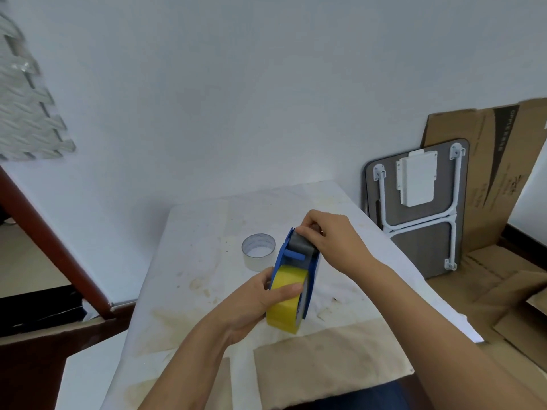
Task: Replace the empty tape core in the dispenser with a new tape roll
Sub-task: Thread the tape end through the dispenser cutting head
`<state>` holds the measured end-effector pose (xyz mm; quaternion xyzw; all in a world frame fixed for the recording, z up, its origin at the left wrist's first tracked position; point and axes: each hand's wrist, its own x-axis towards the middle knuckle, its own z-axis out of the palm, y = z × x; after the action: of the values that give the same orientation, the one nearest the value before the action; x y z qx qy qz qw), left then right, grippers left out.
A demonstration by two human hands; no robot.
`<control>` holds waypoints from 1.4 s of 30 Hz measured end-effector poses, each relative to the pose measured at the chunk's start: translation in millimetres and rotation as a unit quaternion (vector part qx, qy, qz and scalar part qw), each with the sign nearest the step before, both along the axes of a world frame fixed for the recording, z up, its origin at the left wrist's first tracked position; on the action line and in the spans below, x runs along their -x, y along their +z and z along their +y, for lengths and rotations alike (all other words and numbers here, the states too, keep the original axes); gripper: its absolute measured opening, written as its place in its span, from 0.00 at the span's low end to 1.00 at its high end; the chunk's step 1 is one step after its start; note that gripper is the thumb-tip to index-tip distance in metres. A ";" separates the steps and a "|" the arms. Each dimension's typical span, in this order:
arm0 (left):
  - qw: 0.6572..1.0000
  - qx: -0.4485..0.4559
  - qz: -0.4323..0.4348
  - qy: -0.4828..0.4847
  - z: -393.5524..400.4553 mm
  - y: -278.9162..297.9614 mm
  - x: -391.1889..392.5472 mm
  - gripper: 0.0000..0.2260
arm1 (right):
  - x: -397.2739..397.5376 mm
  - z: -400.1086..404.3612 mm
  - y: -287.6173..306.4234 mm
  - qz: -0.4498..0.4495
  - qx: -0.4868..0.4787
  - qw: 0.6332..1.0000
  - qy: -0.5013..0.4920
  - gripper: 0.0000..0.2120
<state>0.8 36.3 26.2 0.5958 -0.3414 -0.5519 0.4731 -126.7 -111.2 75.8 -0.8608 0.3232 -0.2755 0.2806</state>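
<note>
The new tape roll (286,297) sits seated in the blue dispenser (299,261) on the table (207,232) — left hand (251,303) clasping it, right hand (328,238) pinching the front roller — threading the tape end likely follows, empty core (258,252) set aside.

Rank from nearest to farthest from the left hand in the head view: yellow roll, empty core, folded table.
1. Yellow roll: gripped by the left hand.
2. Empty core: on the cloth, just beyond.
3. Folded table: far right, leaning against the wall.
</note>
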 end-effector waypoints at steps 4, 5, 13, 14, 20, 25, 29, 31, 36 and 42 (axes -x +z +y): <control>1.000 0.011 -0.002 -0.021 2.4 2.0 1.2 0.24 | -0.2 2.4 -3.5 -0.017 -0.019 1.000 -0.013 0.10; 1.000 0.014 -0.005 -0.026 3.1 2.2 1.7 0.23 | -0.1 2.5 -3.4 -0.021 -0.023 0.999 -0.019 0.10; 0.999 0.021 -0.015 -0.041 8.7 -4.1 -1.5 0.25 | 1.1 2.4 -2.9 -0.063 -0.067 0.995 -0.036 0.08; 0.999 0.019 -0.017 -0.045 9.6 -3.8 -2.0 0.25 | 1.0 2.4 -2.4 -0.069 -0.072 0.994 -0.038 0.08; 0.996 0.011 -0.041 -0.077 13.0 -3.3 -4.3 0.22 | 1.2 1.7 0.0 -0.112 -0.133 0.984 -0.048 0.08; 0.994 0.014 -0.045 -0.094 14.8 -3.5 -8.1 0.21 | 2.0 1.6 0.9 -0.125 -0.162 0.978 -0.047 0.10; 0.993 0.011 -0.049 -0.110 15.3 -3.1 -8.6 0.22 | 1.2 1.4 -0.6 -0.116 -0.169 0.978 -0.045 0.11; 0.993 0.011 -0.044 -0.108 13.7 -2.6 -5.7 0.23 | -0.5 2.0 -1.1 -0.114 -0.166 0.978 -0.049 0.11; 0.997 0.008 -0.027 -0.066 4.7 -2.3 3.0 0.21 | -2.4 3.9 -0.5 -0.112 -0.169 0.977 -0.064 0.10; 0.998 0.011 -0.028 -0.060 3.1 0.8 0.9 0.20 | 3.1 1.1 0.3 -0.121 -0.206 0.968 -0.074 0.11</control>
<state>-0.2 39.4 27.0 0.5845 -0.3957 -0.5581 0.4363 -129.8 -110.0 76.1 -0.7182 0.3997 -0.3251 0.4677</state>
